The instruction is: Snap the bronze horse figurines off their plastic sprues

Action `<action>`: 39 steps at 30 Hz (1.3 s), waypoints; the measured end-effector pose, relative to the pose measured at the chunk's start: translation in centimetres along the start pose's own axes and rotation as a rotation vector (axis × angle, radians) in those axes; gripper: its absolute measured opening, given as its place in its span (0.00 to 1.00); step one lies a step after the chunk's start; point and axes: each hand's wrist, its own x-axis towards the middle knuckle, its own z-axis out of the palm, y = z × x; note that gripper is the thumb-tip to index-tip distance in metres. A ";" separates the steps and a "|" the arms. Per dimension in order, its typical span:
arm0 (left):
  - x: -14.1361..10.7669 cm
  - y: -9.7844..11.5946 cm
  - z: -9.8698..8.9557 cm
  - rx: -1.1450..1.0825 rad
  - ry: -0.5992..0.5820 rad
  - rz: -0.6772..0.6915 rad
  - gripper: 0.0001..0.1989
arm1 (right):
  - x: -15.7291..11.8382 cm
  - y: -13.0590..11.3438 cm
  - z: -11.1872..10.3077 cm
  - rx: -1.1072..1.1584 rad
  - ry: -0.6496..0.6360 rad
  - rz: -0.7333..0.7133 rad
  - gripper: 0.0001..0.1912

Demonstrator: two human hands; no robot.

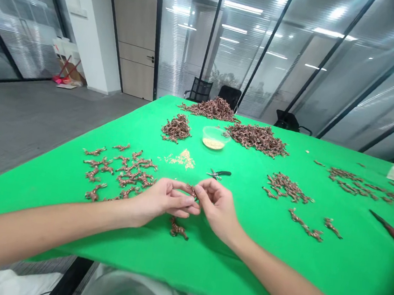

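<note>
Between both hands (165,200) (218,208), half-hidden figurine (193,192)

Brown figurines (177,229), green cloth (205,270)

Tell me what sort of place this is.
Probably an office meeting room used for handwork: glass partitions and black chairs stand behind a large green-covered table bearing heaps of small brown figures.

Bright indoor light, slightly hazy picture
Strip lights (243,7) glare in the glass wall (261,74); right corners fall to black.
</note>
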 end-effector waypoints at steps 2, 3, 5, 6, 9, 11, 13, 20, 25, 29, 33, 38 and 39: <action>0.0 0.0 0.0 -0.009 -0.003 -0.002 0.23 | 0.0 0.1 -0.1 -0.023 -0.010 -0.002 0.15; 0.0 0.0 0.0 -0.011 -0.004 -0.004 0.23 | 0.0 0.1 -0.1 -0.031 -0.013 -0.003 0.14; 0.1 -0.1 0.0 -0.015 -0.007 -0.007 0.22 | -0.1 0.1 -0.1 -0.052 -0.016 -0.002 0.14; 0.1 -0.1 0.0 -0.018 -0.006 -0.008 0.22 | -0.1 0.0 -0.1 -0.068 -0.016 -0.002 0.14; 0.1 -0.1 -0.1 -0.021 -0.012 -0.006 0.21 | -0.2 -0.2 -0.2 -0.121 -0.017 -0.004 0.14; 0.1 -0.2 -0.1 -0.016 -0.009 -0.003 0.22 | -0.2 -0.4 -0.2 -0.154 -0.020 -0.013 0.14; 0.1 -0.2 -0.1 -0.006 -0.003 0.001 0.22 | -0.3 -0.4 -0.3 -0.194 -0.021 -0.027 0.13; 0.1 0.0 0.1 0.022 0.023 0.020 0.24 | -0.4 -0.6 -0.5 -0.299 -0.004 -0.111 0.12; 0.0 0.0 0.2 0.025 0.031 0.033 0.26 | -0.5 -0.4 -0.7 -0.300 -0.005 -0.124 0.12; 0.0 -0.1 0.0 0.029 0.026 0.045 0.26 | -0.4 -0.3 -0.8 -0.306 -0.015 -0.132 0.12; 0.1 -0.1 0.0 0.038 0.020 0.041 0.26 | -0.2 -0.2 -1.0 -0.329 -0.034 -0.158 0.12; 0.1 0.0 0.1 0.032 0.022 0.039 0.26 | -0.1 -0.2 -1.3 -0.404 -0.046 -0.227 0.10; 0.1 0.0 0.1 0.028 0.021 0.039 0.27 | -0.1 -0.2 -1.4 -0.425 -0.045 -0.241 0.10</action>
